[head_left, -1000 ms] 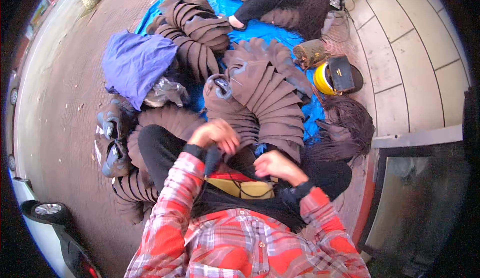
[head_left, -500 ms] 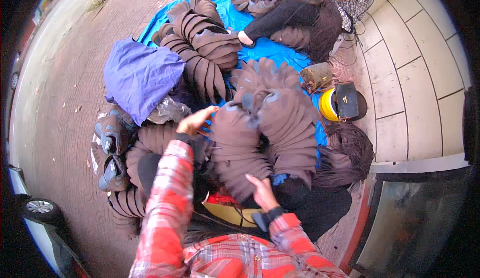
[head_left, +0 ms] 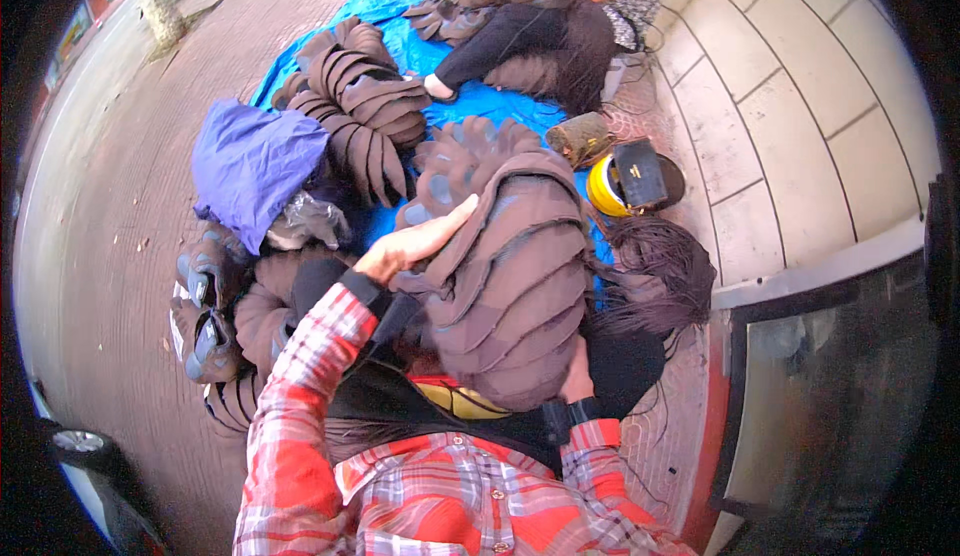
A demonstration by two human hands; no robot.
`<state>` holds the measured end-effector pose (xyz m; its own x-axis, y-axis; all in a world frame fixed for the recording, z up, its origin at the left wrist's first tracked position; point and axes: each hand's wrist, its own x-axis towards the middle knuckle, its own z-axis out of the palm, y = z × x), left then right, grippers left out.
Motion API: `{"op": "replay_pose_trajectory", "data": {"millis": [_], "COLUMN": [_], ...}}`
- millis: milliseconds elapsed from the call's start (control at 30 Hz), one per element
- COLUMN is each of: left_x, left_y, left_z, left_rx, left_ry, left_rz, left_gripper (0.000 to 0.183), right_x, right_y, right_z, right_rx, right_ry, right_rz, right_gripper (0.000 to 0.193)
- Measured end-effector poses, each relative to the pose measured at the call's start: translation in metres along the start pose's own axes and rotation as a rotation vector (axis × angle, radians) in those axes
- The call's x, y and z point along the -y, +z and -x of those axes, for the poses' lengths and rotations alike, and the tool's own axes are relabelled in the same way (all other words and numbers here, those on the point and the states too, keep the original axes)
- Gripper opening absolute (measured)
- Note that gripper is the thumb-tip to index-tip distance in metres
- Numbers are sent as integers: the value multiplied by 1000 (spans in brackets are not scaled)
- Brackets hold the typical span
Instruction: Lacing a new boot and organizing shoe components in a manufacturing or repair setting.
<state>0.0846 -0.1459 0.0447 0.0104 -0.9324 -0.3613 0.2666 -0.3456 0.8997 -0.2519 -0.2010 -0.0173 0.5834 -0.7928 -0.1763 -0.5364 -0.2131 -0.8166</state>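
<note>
While bracing both sides, apparently to prevent spreading, hold brown nested stack (head_left: 510,301) above lap (head_left: 370,393) between straight-fingered left hand (head_left: 418,243), upper left, and right hand (head_left: 578,374), lower right. Cannot tell right-hand closure.

- Head view: left fisheye on wearer's head, looking down and forward over red-and-white plaid fabric shirt (head_left: 430,506), lower centre.
- Near range: bare left hand (head_left: 418,243), mid-frame; bare right hand (head_left: 578,376), just below.
- Far range: mottled grey tree trunk (head_left: 153,6), upper left.
- Large cream rectangular wall tiles (head_left: 800,146), right, bow toward rim.
</note>
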Motion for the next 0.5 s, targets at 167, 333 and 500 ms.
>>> {"op": "replay_pose_trajectory", "data": {"millis": [167,333,500], "left_x": [-3,-17,-25], "left_y": [89,196,204], "left_z": [45,124,179], "left_rx": [-259,-454,-365], "left_ry": [178,437,558], "left_rz": [-596,-788,-838], "left_gripper": [87,85,93], "right_x": [-24,-31,-35], "right_y": [-2,-34,-48], "right_z": [0,22,44], "right_rx": [-117,-90,-4], "right_ry": [-73,-2,77], "right_rz": [-74,-272,-490], "right_gripper": [38,39,39]}}
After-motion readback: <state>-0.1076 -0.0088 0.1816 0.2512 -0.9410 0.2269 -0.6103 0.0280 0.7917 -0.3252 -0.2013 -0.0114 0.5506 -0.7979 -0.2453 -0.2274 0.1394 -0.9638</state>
